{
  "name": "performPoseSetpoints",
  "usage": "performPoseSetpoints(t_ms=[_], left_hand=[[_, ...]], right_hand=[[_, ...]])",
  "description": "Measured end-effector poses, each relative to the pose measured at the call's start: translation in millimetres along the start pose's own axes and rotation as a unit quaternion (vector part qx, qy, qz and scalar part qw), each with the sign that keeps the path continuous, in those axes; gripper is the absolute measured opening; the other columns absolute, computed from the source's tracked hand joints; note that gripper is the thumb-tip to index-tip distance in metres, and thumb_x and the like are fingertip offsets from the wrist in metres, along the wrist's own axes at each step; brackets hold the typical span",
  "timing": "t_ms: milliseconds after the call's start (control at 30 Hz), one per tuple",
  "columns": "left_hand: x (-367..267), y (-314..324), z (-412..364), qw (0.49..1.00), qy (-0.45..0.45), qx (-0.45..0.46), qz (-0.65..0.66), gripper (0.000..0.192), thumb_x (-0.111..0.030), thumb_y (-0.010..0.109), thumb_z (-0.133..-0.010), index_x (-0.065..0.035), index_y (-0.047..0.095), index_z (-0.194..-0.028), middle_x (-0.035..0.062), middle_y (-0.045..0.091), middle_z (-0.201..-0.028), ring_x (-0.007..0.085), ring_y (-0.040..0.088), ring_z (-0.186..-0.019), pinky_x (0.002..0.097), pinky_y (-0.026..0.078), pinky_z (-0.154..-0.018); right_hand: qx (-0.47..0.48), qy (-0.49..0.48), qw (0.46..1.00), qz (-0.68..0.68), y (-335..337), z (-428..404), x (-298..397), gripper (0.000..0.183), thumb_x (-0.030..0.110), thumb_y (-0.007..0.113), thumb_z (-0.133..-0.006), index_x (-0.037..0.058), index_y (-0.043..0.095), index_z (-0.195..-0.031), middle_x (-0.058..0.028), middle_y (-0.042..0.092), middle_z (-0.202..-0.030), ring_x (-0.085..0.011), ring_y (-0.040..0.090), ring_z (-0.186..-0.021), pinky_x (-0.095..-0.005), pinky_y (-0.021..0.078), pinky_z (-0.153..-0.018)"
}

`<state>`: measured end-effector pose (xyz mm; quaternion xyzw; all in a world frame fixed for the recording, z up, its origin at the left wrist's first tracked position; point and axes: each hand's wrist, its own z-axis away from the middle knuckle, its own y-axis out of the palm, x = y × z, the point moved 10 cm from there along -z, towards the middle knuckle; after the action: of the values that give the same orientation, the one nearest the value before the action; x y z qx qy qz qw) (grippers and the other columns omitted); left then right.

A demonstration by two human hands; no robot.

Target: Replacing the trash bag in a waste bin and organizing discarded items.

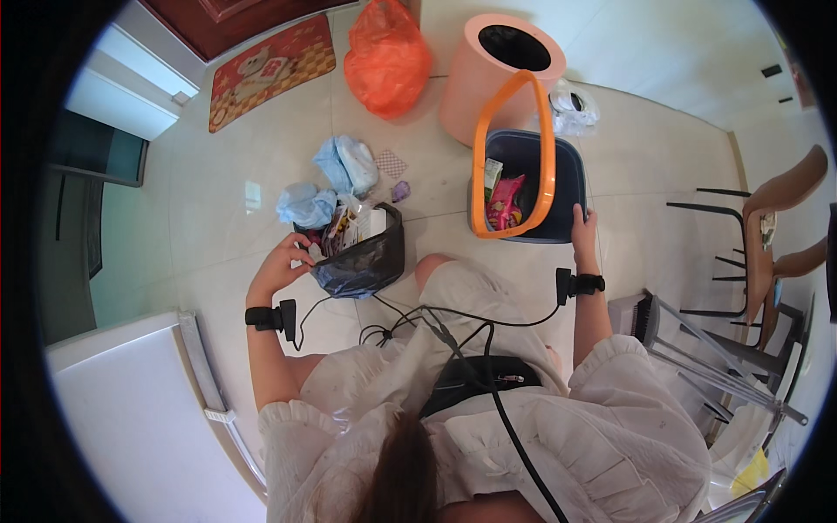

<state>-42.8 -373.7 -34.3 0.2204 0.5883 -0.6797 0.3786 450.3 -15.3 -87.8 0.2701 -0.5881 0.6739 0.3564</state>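
My left hand point(286, 263) pinches the left rim of a black plastic bag point(363, 265) filled with mixed wrappers and paper. Two crumpled light-blue bundles point(346, 163) lie at the far left side of this bag. With my right hand point(584, 229) I grip the near right rim of a dark blue bucket point(569, 176), thumb on top. Its orange handle point(548, 189) stands up over the opening. Inside the bucket are a pink packet point(505, 201) and a green-and-white carton point(492, 176).
Beyond the bucket stands a pink bin point(458, 91), with a knotted orange bag point(387, 65) to its left. A purple scrap point(401, 191) and a checked piece point(391, 163) lie on the floor. Chairs point(752, 261) and a broom point(644, 317) are at right; cables cross my lap.
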Motion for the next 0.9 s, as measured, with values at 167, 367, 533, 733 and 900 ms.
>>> performPoseSetpoints(t_ms=[167,367,533,733,900], left_hand=[[2.6,-3.1,6.2,1.000,-0.024,0.005,0.007,0.016,0.003,0.067,-0.063,-0.0061,0.065,-0.076,0.0061,0.051,-0.100,0.0220,0.054,-0.090,0.0316,0.044,-0.078],[1.3,-2.2,1.9,1.000,-0.004,-0.002,-0.003,0.016,0.002,0.067,-0.063,-0.0057,0.065,-0.076,0.0062,0.051,-0.098,0.0221,0.054,-0.090,0.0316,0.044,-0.077],[-0.3,-3.9,1.7,1.000,-0.023,0.003,0.002,0.016,0.002,0.068,-0.062,-0.0061,0.065,-0.076,0.0056,0.051,-0.097,0.0220,0.054,-0.090,0.0313,0.044,-0.077],[4.3,-3.0,4.4,1.000,-0.017,0.001,-0.012,0.016,0.001,0.068,-0.063,-0.0068,0.066,-0.076,0.0050,0.051,-0.097,0.0217,0.054,-0.090,0.0310,0.044,-0.077],[1.1,-1.8,1.6,1.000,0.002,0.011,-0.014,0.012,-0.002,0.067,-0.066,-0.0070,0.065,-0.077,0.0043,0.052,-0.098,0.0211,0.055,-0.089,0.0313,0.045,-0.075]], right_hand=[[0.149,-0.080,0.896,-0.411,-19.4,57.5,164.3,0.062,0.050,0.030,-0.091,0.0033,0.027,-0.132,-0.0218,0.045,-0.124,-0.0286,0.047,-0.114,-0.0368,0.0380,-0.093],[0.270,-0.152,0.891,-0.331,-25.5,104.7,243.7,0.055,0.038,0.041,-0.091,0.0049,0.027,-0.134,-0.0175,0.049,-0.120,-0.0248,0.056,-0.103,-0.0301,0.0450,-0.083],[0.156,-0.154,0.956,-0.195,-40.5,71.9,194.5,0.043,0.022,0.054,-0.087,0.0006,0.042,-0.123,-0.0137,0.061,-0.103,-0.0198,0.061,-0.089,-0.0279,0.0470,-0.076],[-0.010,-0.147,0.985,0.092,-44.0,19.9,84.5,0.024,0.018,0.052,-0.085,-0.0031,0.059,-0.096,-0.0135,0.065,-0.084,-0.0187,0.062,-0.078,-0.0297,0.0477,-0.067],[-0.076,-0.170,0.970,0.156,-36.8,5.8,59.4,0.024,0.018,0.052,-0.083,-0.0019,0.059,-0.094,-0.0157,0.062,-0.083,-0.0257,0.061,-0.073,-0.0336,0.0472,-0.066]])
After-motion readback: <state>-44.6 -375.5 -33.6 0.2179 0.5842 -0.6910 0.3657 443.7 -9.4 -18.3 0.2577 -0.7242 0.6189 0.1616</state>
